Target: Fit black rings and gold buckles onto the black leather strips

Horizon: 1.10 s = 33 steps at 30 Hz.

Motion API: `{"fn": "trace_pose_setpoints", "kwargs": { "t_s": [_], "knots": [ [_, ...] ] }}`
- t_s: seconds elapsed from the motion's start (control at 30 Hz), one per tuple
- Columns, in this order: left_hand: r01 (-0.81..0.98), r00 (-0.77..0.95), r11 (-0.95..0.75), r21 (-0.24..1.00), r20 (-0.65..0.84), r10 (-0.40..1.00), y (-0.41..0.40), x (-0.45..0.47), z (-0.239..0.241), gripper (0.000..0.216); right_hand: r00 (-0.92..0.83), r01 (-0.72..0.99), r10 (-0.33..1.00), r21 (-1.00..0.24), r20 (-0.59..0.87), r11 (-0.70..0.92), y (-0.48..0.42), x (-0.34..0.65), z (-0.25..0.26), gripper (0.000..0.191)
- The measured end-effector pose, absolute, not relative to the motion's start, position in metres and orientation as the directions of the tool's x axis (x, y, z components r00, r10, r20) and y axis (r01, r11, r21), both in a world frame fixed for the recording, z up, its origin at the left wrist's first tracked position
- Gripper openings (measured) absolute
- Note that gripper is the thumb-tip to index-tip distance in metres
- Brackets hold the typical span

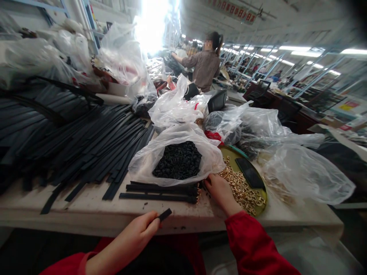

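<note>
My left hand [139, 233] is closed in a pinch on the end of a black strap [165, 214], held just off the table's front edge. My right hand [220, 190] rests on the table beside the round yellow-green tray [228, 152] of gold metal buckles [242, 189]. Its fingers curl toward the buckled ends of a few black straps [160, 192] lying flat; what they hold, if anything, is hidden. Behind these straps sits an open clear bag of small black loops [178, 160]. A dark phone [250, 172] lies on the tray.
A large heap of black straps [86, 145] covers the left of the white table [94, 214]. Clear plastic bags [304, 172] crowd the middle and right. A person in a grey-brown top [204, 67] works at the far end. Metal racks [301, 72] line the right.
</note>
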<state>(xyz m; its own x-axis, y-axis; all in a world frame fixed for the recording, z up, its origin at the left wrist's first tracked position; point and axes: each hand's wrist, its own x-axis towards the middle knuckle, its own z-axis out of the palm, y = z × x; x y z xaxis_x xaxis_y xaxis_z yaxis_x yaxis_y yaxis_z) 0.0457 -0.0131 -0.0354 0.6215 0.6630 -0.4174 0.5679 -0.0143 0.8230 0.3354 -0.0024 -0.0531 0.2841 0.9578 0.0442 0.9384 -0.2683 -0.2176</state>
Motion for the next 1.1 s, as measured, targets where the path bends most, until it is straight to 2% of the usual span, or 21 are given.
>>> {"fn": "trace_pose_setpoints", "kwargs": {
  "t_s": [0.17, 0.2, 0.23, 0.27, 0.33, 0.37, 0.4, 0.5, 0.6, 0.73, 0.9, 1.1],
  "knots": [
    [0.574, 0.623, -0.043, 0.818, -0.402, 0.671, -0.013, 0.045, -0.03, 0.027, 0.297, 0.937, 0.951, -0.217, 0.09, -0.273, -0.013, 0.339, -0.048, 0.021],
    [0.573, 0.619, -0.049, 0.818, -0.392, 0.681, -0.013, 0.045, -0.026, 0.027, 0.308, 0.922, 0.946, -0.279, 0.104, -0.269, -0.019, 0.337, -0.045, 0.02],
    [0.569, 0.616, -0.058, 0.82, -0.378, 0.691, -0.013, 0.046, -0.023, 0.027, 0.327, 0.878, 0.939, -0.401, 0.105, -0.261, -0.025, 0.332, -0.043, 0.019],
    [0.561, 0.615, -0.07, 0.825, -0.359, 0.702, -0.013, 0.047, -0.019, 0.027, 0.353, 0.785, 0.932, -0.569, 0.082, -0.247, -0.032, 0.324, -0.04, 0.018],
    [0.521, 0.62, -0.094, 0.848, -0.301, 0.724, -0.013, 0.051, -0.012, 0.025, 0.382, 0.408, 0.923, -0.887, -0.048, -0.215, -0.046, 0.298, -0.036, 0.02],
    [0.489, 0.625, -0.102, 0.866, -0.267, 0.734, -0.014, 0.052, -0.009, 0.024, 0.365, 0.176, 0.921, -0.961, -0.138, -0.214, -0.053, 0.281, -0.034, 0.022],
    [0.45, 0.629, -0.102, 0.887, -0.234, 0.741, -0.016, 0.054, -0.008, 0.023, 0.33, -0.018, 0.918, -0.974, -0.219, -0.226, -0.059, 0.262, -0.032, 0.023],
    [0.354, 0.614, -0.074, 0.932, -0.172, 0.77, -0.022, 0.053, -0.009, 0.023, 0.217, -0.417, 0.905, -0.873, -0.366, -0.253, -0.071, 0.21, -0.026, 0.021],
    [0.345, 0.541, -0.042, 0.938, -0.162, 0.825, -0.027, 0.045, -0.013, 0.022, 0.122, -0.634, 0.896, -0.728, -0.427, -0.261, -0.076, 0.176, -0.025, 0.02],
    [0.283, 0.518, -0.017, 0.959, -0.138, 0.844, -0.033, 0.032, -0.014, 0.02, 0.026, -0.701, 0.886, -0.64, -0.463, -0.314, -0.079, 0.162, -0.032, 0.02],
    [0.311, 0.528, -0.037, 0.95, -0.14, 0.838, -0.038, 0.028, -0.012, 0.016, -0.057, -0.74, 0.881, -0.572, -0.469, -0.353, -0.085, 0.161, -0.038, 0.016],
    [0.292, 0.533, -0.031, 0.956, -0.136, 0.835, -0.041, 0.026, -0.017, 0.014, -0.181, -0.822, 0.807, -0.365, -0.562, -0.438, -0.089, 0.155, -0.039, 0.015]
  ]
}}
